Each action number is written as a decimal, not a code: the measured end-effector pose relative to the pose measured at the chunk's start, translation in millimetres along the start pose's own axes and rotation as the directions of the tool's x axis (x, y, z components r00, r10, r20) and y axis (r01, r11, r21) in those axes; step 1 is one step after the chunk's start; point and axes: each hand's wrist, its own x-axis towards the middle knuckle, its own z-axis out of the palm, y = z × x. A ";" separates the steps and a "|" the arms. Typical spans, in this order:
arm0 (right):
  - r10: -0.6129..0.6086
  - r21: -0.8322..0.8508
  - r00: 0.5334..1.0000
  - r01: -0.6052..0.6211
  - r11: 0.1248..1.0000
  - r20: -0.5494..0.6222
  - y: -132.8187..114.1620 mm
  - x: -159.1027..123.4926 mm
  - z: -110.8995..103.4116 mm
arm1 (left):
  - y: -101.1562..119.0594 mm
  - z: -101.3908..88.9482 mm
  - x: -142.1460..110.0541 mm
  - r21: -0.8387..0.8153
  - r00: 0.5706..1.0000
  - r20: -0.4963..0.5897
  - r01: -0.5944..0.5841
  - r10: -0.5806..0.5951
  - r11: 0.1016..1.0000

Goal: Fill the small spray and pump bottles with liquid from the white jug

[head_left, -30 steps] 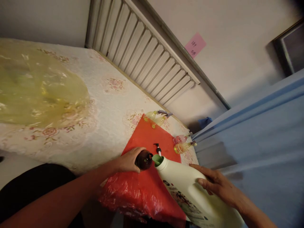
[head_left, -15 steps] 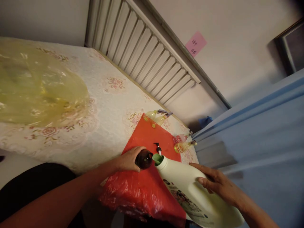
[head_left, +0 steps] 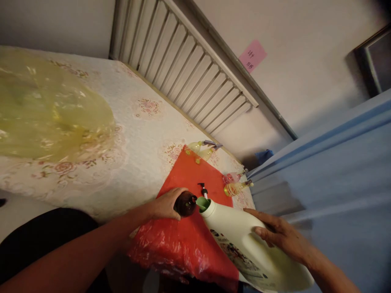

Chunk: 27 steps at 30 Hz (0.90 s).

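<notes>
My left hand (head_left: 169, 204) is wrapped round a dark brown bottle (head_left: 185, 204) above a red plastic sheet (head_left: 191, 175). With my right hand (head_left: 279, 234) I grip a large pale green jug (head_left: 238, 232) by its handle side. The jug lies tilted, and its green spout (head_left: 203, 204) meets the mouth of the brown bottle. Whether liquid is flowing there I cannot tell. Just behind the spout, a black pump top (head_left: 203, 190) with a white collar rests on the red sheet.
Clear spray bottles (head_left: 205, 154) with grey heads stand at the sheet's far corner. A pink bottle (head_left: 232, 178) and a yellow bottle (head_left: 234, 189) are near the blue curtain (head_left: 336, 175). A yellow plastic bag (head_left: 55, 114) covers the left of the flowered tablecloth (head_left: 131, 150). Behind runs a radiator (head_left: 183, 65).
</notes>
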 end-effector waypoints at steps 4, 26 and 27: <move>0.008 -0.012 1.000 -0.008 1.000 0.007 -0.3 -0.1 -0.9 | 1.3 -0.5 -0.3 -0.002 1.000 0.001 0.001 -0.001 1.000; 0.013 -0.008 1.000 -0.013 1.000 -0.013 -12.7 -1.6 -0.1 | 0.9 -1.3 0.3 -0.023 1.000 -0.006 -0.003 0.003 1.000; 0.015 -0.004 1.000 -0.015 1.000 -0.012 -12.5 -1.6 -0.1 | 1.1 -1.4 0.3 -0.022 1.000 -0.008 -0.003 0.002 1.000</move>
